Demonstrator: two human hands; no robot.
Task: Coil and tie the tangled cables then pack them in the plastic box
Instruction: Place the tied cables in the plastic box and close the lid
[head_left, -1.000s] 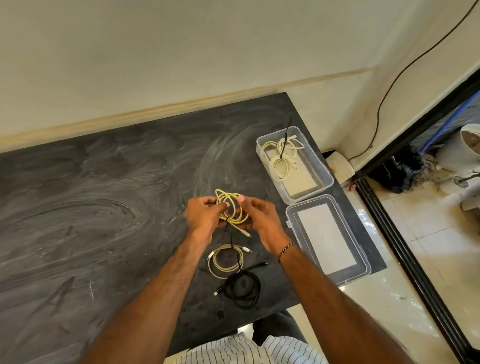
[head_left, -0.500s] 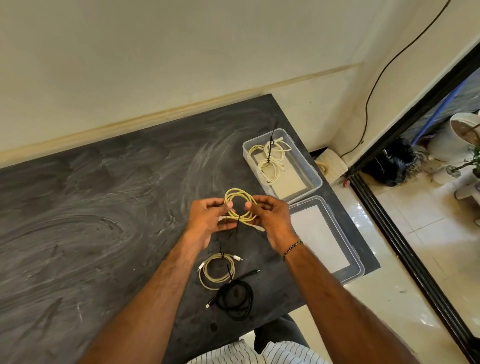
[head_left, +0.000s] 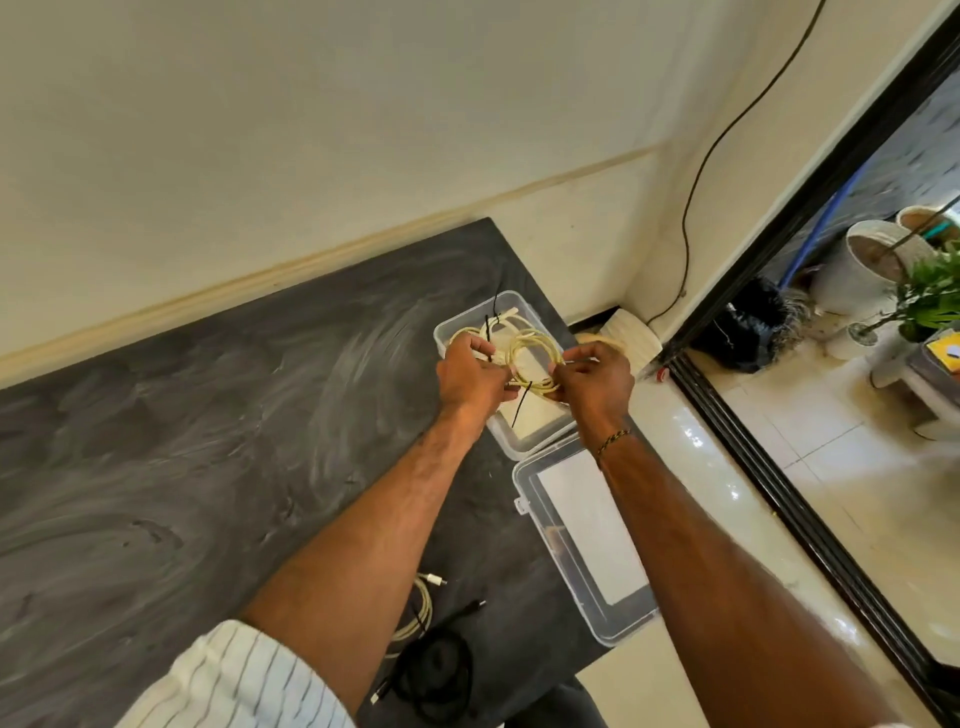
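A coiled yellow cable (head_left: 537, 353) with a black tie hanging from it is held over the clear plastic box (head_left: 524, 441). My left hand (head_left: 470, 371) grips the coil's left side and my right hand (head_left: 595, 382) pinches its right side. Inside the box lies a cream coiled cable (head_left: 498, 332) with a black tie, partly hidden by my left hand. Near the table's front edge, a cream coiled cable (head_left: 423, 608) and a black coiled cable (head_left: 439, 670) lie side by side, partly covered by my left forearm.
The box's clear lid (head_left: 587, 540) lies open-side up just in front of the box at the dark table's (head_left: 208, 441) right edge. Beyond that edge are a tiled floor, a black door track (head_left: 779, 493) and plant pots (head_left: 872, 270).
Both hands have carried the yellow coil away from the table's middle, forward and right, until it hangs over the box. The camera has swung right and closer.
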